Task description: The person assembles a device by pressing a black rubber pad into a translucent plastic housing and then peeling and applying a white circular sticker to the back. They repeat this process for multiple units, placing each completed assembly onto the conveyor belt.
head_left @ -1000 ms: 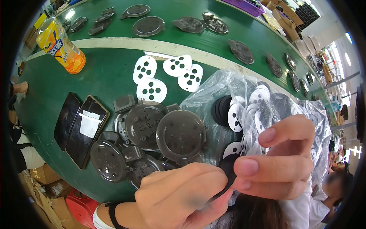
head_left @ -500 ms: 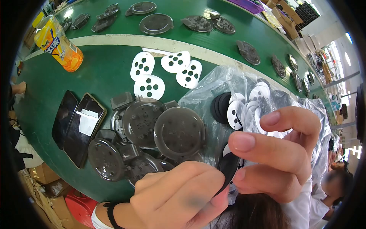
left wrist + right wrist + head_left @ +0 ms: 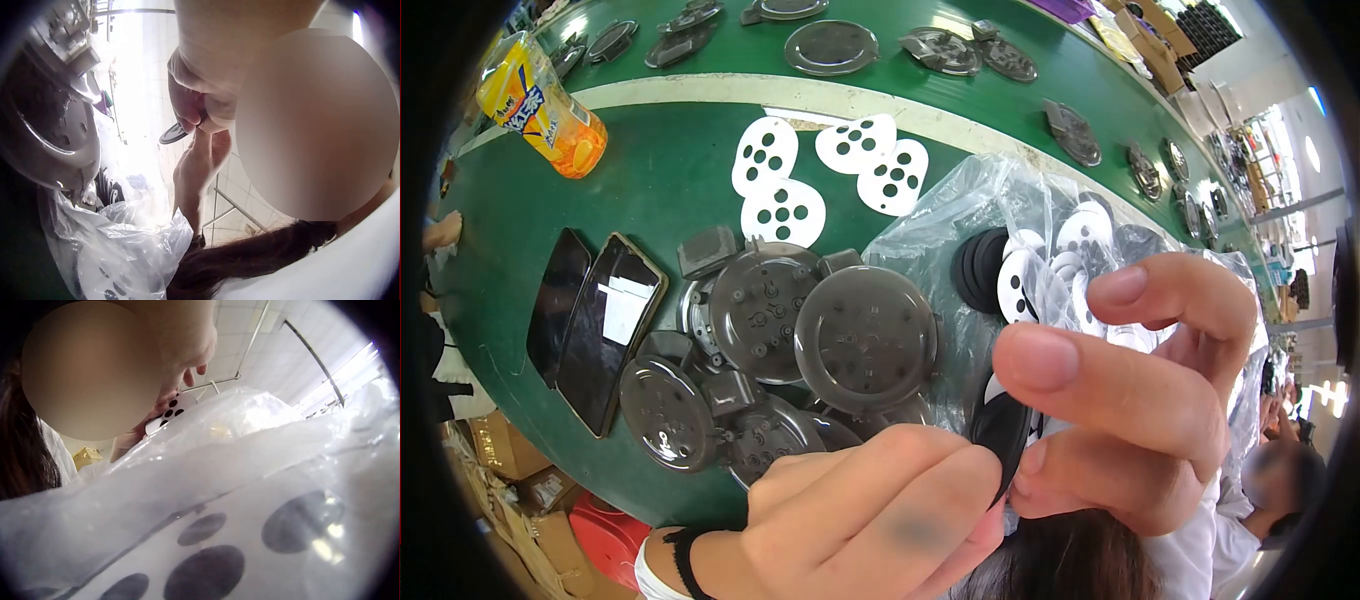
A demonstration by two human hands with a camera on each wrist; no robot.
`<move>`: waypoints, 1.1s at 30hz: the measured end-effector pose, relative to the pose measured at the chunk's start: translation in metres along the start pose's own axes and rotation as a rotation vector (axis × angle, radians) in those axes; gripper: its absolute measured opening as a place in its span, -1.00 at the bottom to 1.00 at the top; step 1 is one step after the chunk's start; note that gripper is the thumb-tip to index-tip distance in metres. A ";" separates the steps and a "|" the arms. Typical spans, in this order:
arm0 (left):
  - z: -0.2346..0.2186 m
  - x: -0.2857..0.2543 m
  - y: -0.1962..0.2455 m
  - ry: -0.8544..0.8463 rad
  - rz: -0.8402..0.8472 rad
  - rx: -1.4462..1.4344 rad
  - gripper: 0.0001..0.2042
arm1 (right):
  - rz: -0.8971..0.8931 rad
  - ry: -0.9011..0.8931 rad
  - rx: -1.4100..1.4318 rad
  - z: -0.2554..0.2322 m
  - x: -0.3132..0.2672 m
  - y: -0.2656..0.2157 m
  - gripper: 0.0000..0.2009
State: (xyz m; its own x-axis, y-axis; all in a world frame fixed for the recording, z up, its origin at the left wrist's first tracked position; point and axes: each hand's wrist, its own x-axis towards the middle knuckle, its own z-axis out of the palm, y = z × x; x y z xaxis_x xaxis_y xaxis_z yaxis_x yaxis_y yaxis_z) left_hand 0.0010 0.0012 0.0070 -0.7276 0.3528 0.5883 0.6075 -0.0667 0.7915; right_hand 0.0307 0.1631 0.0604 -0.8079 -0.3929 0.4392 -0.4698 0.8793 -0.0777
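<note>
In the head view my left hand pinches a thin black round pad between its fingers, at the lower middle. The pad stands nearly edge-on; in the right wrist view a white face with black dots shows at the hands. My right hand is just right of the pad, thumb tip close at its edge. Its index and middle fingers are bent and parted from the thumb. Behind the hands lies a clear plastic bag with white dotted pieces and a stack of black pads.
Several dark translucent round housings lie left of the bag. Loose white perforated pieces rest behind them. Two phones and an orange drink bottle are at the left. More housings sit on the green belt beyond.
The right index finger has lifted off the pad's edge and the right fingers have spread from the thumb. The left hand keeps its pinch on the pad. The table view has shifted slightly.
</note>
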 end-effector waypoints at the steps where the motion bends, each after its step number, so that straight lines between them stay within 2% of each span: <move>1: -0.001 0.004 0.003 0.002 0.016 -0.020 -0.87 | 0.001 -0.001 0.000 -0.001 0.001 -0.002 -0.77; 2: -0.002 0.004 0.006 0.002 0.015 -0.021 -0.87 | 0.042 -0.022 -0.012 -0.002 0.004 -0.007 -0.79; 4: -0.004 0.002 0.010 -0.125 -0.129 0.004 -0.76 | 0.084 -0.044 -0.025 -0.002 0.005 -0.009 -0.81; 8: -0.003 0.000 0.006 -0.152 -0.122 -0.021 -0.72 | -0.136 0.116 -0.022 0.018 0.003 0.008 -0.84; 9: -0.001 -0.001 0.003 -0.117 -0.067 0.011 -0.81 | -0.223 0.174 -0.024 0.020 0.002 0.013 -0.83; 10: 0.001 -0.002 0.002 -0.083 -0.013 0.044 -0.89 | -0.222 0.173 -0.023 0.019 0.001 0.015 -0.83; 11: 0.000 -0.001 0.003 -0.083 -0.014 0.044 -0.89 | -0.262 0.165 -0.026 0.018 0.001 0.018 -0.82; 13: -0.003 0.002 0.009 -0.147 -0.120 -0.026 -0.73 | -0.300 0.156 -0.028 0.018 0.001 0.017 -0.81; 15: -0.001 0.000 0.011 -0.126 -0.152 -0.025 -0.75 | -0.228 0.167 -0.011 0.019 0.003 0.011 -0.80; 17: -0.004 -0.001 0.008 -0.104 -0.183 -0.023 -0.77 | -0.258 0.171 0.002 0.018 0.003 0.016 -0.81; 19: -0.017 -0.001 -0.004 -0.357 -0.168 -0.146 -0.85 | -0.288 0.176 0.014 0.019 0.004 0.014 -0.82; 20: -0.013 -0.002 -0.002 -0.358 -0.167 -0.146 -0.85 | -0.259 0.203 0.009 0.022 0.005 0.010 -0.83; 22: -0.002 0.001 0.008 -0.147 -0.179 -0.041 -0.78 | -0.229 0.232 0.003 0.023 0.005 0.008 -0.84; 23: -0.005 0.002 0.012 -0.147 -0.177 -0.040 -0.78 | -0.245 0.242 -0.015 0.023 0.004 0.009 -0.85; 25: -0.012 0.006 0.020 -0.266 -0.336 0.002 -0.76 | -0.264 0.259 -0.040 0.023 0.000 0.014 -0.85; 27: -0.013 0.004 0.015 -0.273 -0.320 -0.053 -0.75 | -0.340 0.219 0.096 0.022 -0.006 0.021 -0.86; 29: -0.012 0.000 0.008 -0.282 -0.299 -0.104 -0.73 | -0.371 0.189 0.077 0.017 -0.004 0.023 -0.85; 31: -0.011 -0.007 0.006 -0.195 -0.433 -0.333 -0.70 | -0.401 0.165 0.053 0.016 -0.001 0.023 -0.84; 33: -0.011 -0.007 0.007 -0.139 -0.377 -0.305 -0.70 | -0.378 0.277 0.218 0.019 0.004 0.027 -0.78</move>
State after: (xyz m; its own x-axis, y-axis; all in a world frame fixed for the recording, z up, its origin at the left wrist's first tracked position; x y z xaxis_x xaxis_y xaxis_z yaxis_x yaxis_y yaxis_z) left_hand 0.0069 -0.0119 0.0107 -0.8167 0.5244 0.2409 0.1746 -0.1734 0.9692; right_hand 0.0078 0.1804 0.0436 -0.4564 -0.5604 0.6912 -0.7979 0.6015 -0.0392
